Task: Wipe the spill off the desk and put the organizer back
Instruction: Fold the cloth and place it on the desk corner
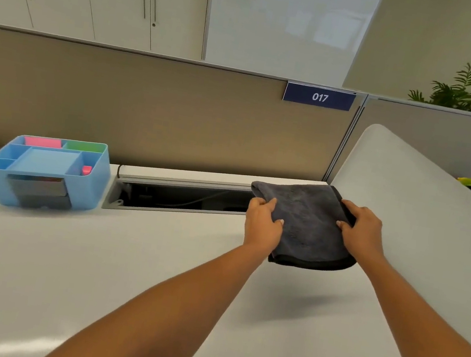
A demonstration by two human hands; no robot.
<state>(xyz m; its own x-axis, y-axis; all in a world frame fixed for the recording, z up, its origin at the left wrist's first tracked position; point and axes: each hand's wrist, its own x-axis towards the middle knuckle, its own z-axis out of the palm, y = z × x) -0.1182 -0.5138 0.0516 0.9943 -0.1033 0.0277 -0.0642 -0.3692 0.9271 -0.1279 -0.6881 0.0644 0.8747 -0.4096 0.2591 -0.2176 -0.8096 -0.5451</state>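
A folded dark grey cloth (308,221) is held just above the white desk (149,273) at the back right, casting a shadow below it. My left hand (262,223) grips its left edge and my right hand (362,230) grips its right edge. A light blue desk organizer (45,171) stands at the back left of the desk, holding pink and green sticky notes and dark items in its front slot. No spill is visible on the desk surface.
An open cable tray slot (181,199) runs along the desk's back edge between the organizer and the cloth. A tan partition (161,113) with a blue "017" sign (319,96) stands behind. A curved white divider (412,192) rises at the right.
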